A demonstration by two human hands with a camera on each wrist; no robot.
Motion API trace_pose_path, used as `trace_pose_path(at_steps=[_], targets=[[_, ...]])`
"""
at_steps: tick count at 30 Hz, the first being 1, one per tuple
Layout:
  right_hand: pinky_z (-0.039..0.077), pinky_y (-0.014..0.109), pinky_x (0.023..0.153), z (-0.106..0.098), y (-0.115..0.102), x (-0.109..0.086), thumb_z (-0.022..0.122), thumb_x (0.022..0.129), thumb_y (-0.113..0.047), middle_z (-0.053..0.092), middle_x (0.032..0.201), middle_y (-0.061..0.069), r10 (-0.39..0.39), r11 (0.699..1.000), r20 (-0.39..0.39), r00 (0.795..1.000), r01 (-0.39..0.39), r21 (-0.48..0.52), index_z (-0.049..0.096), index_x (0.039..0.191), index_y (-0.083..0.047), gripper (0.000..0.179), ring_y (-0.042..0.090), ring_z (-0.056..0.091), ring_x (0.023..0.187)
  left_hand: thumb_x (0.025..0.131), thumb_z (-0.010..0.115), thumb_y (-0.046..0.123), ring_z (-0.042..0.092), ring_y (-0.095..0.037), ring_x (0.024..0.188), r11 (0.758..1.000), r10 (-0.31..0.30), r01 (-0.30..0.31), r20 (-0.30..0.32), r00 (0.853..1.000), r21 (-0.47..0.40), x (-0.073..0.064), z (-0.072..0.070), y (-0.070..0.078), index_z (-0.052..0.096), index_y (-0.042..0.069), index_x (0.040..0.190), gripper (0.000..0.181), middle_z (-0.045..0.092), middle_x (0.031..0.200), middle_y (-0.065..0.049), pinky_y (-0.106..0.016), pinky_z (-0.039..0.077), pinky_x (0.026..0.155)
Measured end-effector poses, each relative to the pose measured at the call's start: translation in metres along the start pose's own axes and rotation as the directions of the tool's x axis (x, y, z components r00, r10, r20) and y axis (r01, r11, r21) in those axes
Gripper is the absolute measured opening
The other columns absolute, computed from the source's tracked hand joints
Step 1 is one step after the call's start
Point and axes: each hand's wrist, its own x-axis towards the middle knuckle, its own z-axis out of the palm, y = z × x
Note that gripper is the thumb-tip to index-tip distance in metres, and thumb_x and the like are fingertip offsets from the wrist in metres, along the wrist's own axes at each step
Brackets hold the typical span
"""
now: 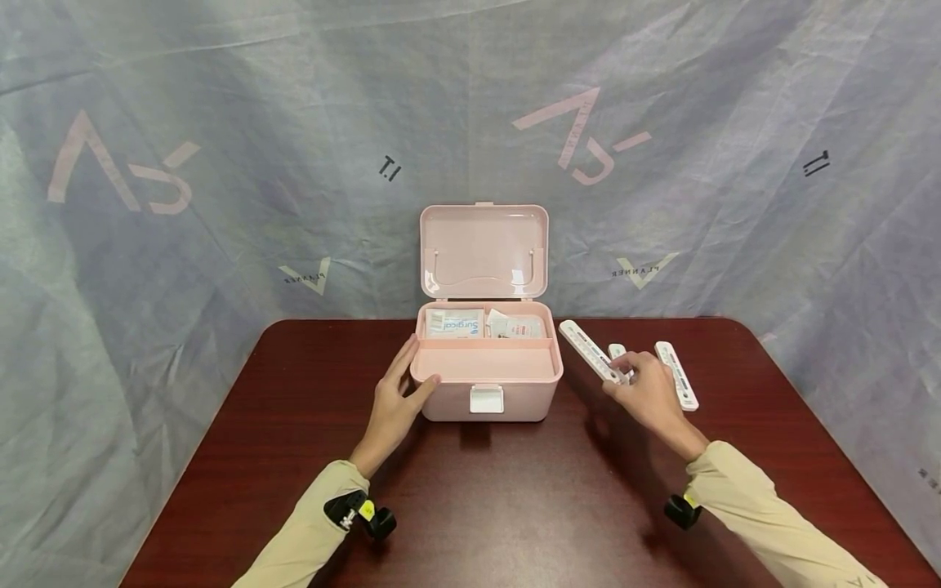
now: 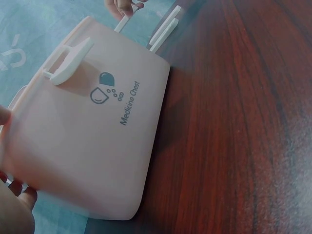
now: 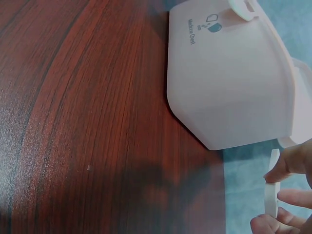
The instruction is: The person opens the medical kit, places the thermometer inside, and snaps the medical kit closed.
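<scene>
A pink medicine chest stands on the table with its lid raised. My left hand rests against its left front corner, thumb at the front rim and fingers spread along the side. To the right of the chest, my right hand pinches a flat white thermometer with a printed scale. In the right wrist view the thermometer appears edge-on between thumb and fingers. A second thermometer lies behind that hand, mostly hidden by it. A third thermometer lies just right of the hand.
The chest's upper tray has back compartments holding a packet marked Surgical and a small clear packet. A white latch hangs on the front. Grey printed cloth rises behind the dark red table.
</scene>
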Motion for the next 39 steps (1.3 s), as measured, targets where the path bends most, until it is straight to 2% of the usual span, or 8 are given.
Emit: trace_pose_path(at_steps=[15,23,31,39], targets=[[0.037,0.031,0.054,-0.009,-0.004,0.002,0.078,0.062,-0.009,0.056,0.071,0.009,-0.032,0.999,-0.020,0.999,0.032,0.003,0.071,0.086,-0.003,0.026,0.016,0.048,0.059,0.090,0.066,0.013,0.023,-0.026,0.140,1.000,0.004,-0.004,0.003,1.000,0.000,0.001,0.001,0.002,0.035,0.004,0.146,0.064,0.028,0.152,-0.013,-0.056,0.025,0.105],[0.035,0.033,0.060,-0.014,-0.010,0.003,0.076,0.060,-0.008,0.054,0.068,0.009,-0.057,0.998,-0.048,0.997,0.058,0.018,0.071,0.085,-0.003,0.025,0.017,0.046,0.060,0.090,0.066,0.012,0.023,-0.025,0.140,1.000,0.000,0.000,0.002,1.000,0.001,0.000,0.001,0.002,0.035,0.004,0.145,0.064,0.028,0.152,-0.011,-0.055,0.026,0.105],[0.035,0.031,0.057,-0.016,-0.014,0.005,0.077,0.061,-0.008,0.053,0.067,0.007,-0.062,0.998,-0.055,0.997,0.063,0.023,0.071,0.085,-0.005,0.025,0.010,0.042,0.059,0.090,0.066,0.012,0.023,-0.026,0.140,1.000,0.007,-0.007,0.001,1.000,-0.004,0.000,0.002,0.001,0.034,0.002,0.145,0.065,0.028,0.152,-0.010,-0.055,0.025,0.106],[0.035,0.029,0.056,-0.021,-0.019,0.007,0.077,0.063,-0.009,0.054,0.070,0.008,-0.058,0.998,-0.038,0.998,0.059,0.035,0.071,0.088,-0.004,0.026,0.016,0.046,0.062,0.090,0.066,0.011,0.024,-0.026,0.140,1.000,0.012,-0.012,-0.004,1.000,0.000,-0.001,0.000,-0.001,0.034,0.001,0.145,0.065,0.028,0.152,-0.012,-0.054,0.026,0.105]])
